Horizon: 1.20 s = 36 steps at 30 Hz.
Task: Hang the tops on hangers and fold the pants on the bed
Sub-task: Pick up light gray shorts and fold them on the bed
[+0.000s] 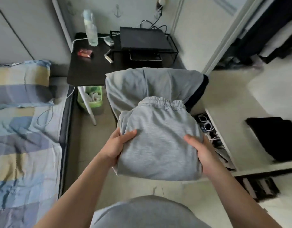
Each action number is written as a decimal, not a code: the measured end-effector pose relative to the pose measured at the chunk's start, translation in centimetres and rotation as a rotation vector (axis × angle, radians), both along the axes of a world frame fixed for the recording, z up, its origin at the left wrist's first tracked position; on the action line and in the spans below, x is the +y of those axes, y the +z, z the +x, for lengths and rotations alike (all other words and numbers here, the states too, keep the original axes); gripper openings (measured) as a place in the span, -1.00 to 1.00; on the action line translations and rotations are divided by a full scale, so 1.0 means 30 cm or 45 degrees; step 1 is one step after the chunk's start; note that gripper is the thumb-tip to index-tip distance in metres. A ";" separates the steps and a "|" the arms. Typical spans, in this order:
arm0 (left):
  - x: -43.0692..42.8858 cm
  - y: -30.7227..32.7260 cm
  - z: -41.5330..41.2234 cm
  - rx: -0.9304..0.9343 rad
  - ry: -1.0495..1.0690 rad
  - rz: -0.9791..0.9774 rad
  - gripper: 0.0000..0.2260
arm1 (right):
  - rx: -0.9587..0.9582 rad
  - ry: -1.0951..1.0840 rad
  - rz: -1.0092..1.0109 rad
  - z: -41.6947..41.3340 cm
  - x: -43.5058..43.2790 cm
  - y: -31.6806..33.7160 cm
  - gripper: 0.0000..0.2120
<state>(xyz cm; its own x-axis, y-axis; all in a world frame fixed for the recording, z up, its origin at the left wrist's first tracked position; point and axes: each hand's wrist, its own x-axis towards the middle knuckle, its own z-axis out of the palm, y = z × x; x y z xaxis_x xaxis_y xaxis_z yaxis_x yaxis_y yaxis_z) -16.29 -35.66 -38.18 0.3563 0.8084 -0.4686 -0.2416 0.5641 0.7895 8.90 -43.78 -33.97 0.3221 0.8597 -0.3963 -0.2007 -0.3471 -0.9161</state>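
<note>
Folded grey pants (158, 145) held in mid-air over floor, right of bed (23, 129), apart from it. Elastic waistband faces away from person. Left hand (119, 145) grips left edge of bundle: thumb flat on top, fingers curled beneath (mostly hidden). Right hand (201, 152) grips right edge same way: thumb on top, fingers under fabric. Just beyond pants: second grey garment (142, 84) with dark trim, draped over unseen support. Black side table (89, 69) behind it carries clear bottle (90, 27). Green bin (90, 97) on floor by table leg.

Light grey folded pants (158, 145), bedding (23, 137) — blue, yellow, grey checks, black side table (86, 71), green bin (90, 102)
</note>
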 end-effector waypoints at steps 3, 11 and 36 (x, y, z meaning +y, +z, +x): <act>0.002 0.028 0.256 0.035 -0.145 0.012 -0.66 | 0.049 -0.133 -0.021 0.224 -0.090 -0.001 -0.66; 0.068 0.065 0.692 0.176 -0.444 -0.003 -0.72 | 0.240 -0.437 -0.013 0.539 -0.224 -0.036 -0.63; 0.865 -0.131 2.179 0.388 -1.513 0.255 -0.73 | 0.273 -1.586 0.034 1.347 0.285 -0.254 -0.43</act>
